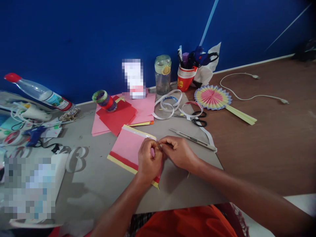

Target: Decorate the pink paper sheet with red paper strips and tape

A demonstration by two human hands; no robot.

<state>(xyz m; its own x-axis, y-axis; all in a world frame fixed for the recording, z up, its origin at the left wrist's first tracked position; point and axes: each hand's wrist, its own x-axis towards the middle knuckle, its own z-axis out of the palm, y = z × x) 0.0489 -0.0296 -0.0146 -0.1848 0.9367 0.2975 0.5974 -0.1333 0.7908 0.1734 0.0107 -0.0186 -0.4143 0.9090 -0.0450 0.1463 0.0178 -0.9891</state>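
Note:
A sheet of pink paper (128,142) with red and yellow bands along its near edge and a pale strip at its far edge lies slanted in front of me. My left hand (150,159) is closed on its right side, thumb and fingers pinched. Touching it at the fingertips, my right hand (176,149) is pinched at the paper's right edge. What lies between its fingertips is too small to make out. Just beyond the right hand rests a grey utility knife (194,140). Black-handled scissors (199,122) lie farther back.
Red paper (118,115) and pink sheets lie behind, with a tape roll (105,100) on them. White tape rings (164,108), a bottle (163,75), a red cup (185,78) of pens and a folded paper fan (212,97) stand or lie at the back. Clutter fills the left.

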